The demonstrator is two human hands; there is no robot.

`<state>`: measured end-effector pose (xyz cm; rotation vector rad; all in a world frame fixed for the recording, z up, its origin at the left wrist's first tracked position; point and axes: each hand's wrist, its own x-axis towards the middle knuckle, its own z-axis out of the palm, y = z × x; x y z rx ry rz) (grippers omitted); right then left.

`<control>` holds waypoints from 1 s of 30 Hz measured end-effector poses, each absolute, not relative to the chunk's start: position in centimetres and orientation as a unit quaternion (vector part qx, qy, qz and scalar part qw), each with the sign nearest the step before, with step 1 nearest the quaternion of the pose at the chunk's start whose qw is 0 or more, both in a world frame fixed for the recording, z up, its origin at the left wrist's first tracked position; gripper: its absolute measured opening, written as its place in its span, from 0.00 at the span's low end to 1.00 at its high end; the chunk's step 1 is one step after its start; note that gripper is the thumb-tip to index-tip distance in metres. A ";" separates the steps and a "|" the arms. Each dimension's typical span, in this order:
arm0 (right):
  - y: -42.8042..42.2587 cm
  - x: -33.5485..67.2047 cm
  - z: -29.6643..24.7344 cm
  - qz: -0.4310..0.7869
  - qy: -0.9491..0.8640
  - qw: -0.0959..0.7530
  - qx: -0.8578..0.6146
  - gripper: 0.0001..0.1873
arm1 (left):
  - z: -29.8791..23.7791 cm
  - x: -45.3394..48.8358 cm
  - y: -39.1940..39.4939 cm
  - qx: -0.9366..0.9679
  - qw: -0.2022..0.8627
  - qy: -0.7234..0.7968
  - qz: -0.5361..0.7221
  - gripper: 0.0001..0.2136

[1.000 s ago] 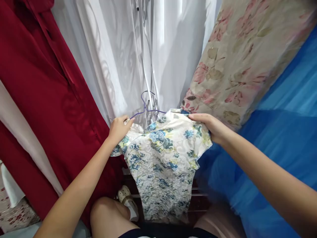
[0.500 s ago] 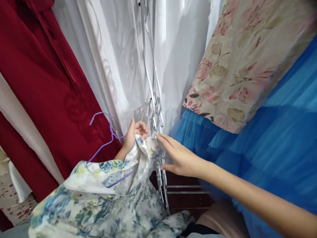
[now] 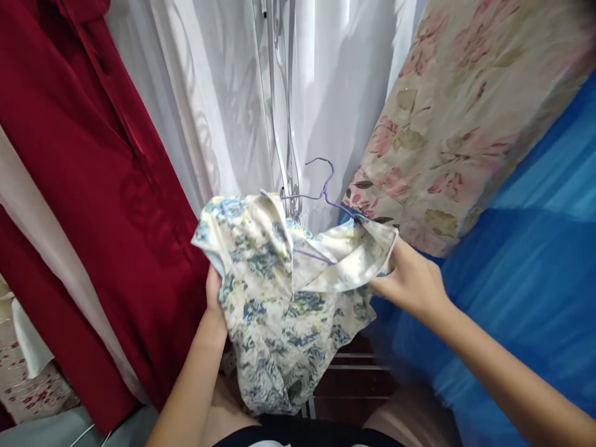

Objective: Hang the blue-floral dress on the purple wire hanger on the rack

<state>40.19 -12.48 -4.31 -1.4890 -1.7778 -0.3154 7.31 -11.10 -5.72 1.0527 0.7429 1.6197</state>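
The right hand (image 3: pixel 414 282) is at the right side of the floral garment (image 3: pixel 265 298), closed on its fabric below the collar edge, with its fingers largely hidden. The left hand (image 3: pixel 215 290) is under the garment's left sleeve; the sleeve covers its fingers, so whether they are clamped or apart cannot be told. The garment is in the centre of the scene, above the person's lap, white with blue and yellow flowers. Its long axis runs from far to near: the neck opening is at the far end, skewed to the right, and the bunched lower end points near. A small dark patch at the right of the collar is too blurred to identify as a label. A purple hanger (image 3: pixel 325 191) sits inside the garment; its bar shows through the neck opening, and its hook rises on the far side with the tip turned left. Beyond stand pale metal rods (image 3: pixel 271 81) before white drapery (image 3: pixel 330 81). A red garment (image 3: pixel 107 248) hangs on the left. On the right hang a beige cloth (image 3: pixel 437 130) printed with pink flowers and, farther right, blue tulle (image 3: pixel 521 285).
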 end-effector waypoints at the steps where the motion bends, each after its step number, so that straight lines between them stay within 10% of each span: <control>1: -12.1 40.3 -3.5 -0.128 -0.697 0.383 -0.593 0.35 | -6.5 6.8 -11.4 0.414 0.525 0.306 0.678 0.32; 12: -13.3 41.4 -1.3 -0.177 -0.806 0.315 -0.470 0.42 | -16.5 8.1 -14.6 0.365 0.495 0.471 0.633 0.27; 16: -15.8 40.3 -5.0 -0.190 -0.753 0.445 -0.446 0.35 | -19.6 9.3 -16.7 0.335 0.493 0.495 0.633 0.25; 20: -18.7 35.6 -12.5 0.059 -0.630 0.600 -0.489 0.03 | -20.5 9.7 -18.0 0.336 0.486 0.508 0.627 0.23; 25: -18.7 29.4 -18.2 0.357 -0.681 0.445 -0.460 0.18 | -20.1 9.6 -18.5 0.358 0.483 0.508 0.617 0.25; 30: -17.8 26.9 -18.1 0.420 -0.628 0.477 -0.449 0.20 | -19.7 9.1 -18.8 0.364 0.476 0.512 0.616 0.26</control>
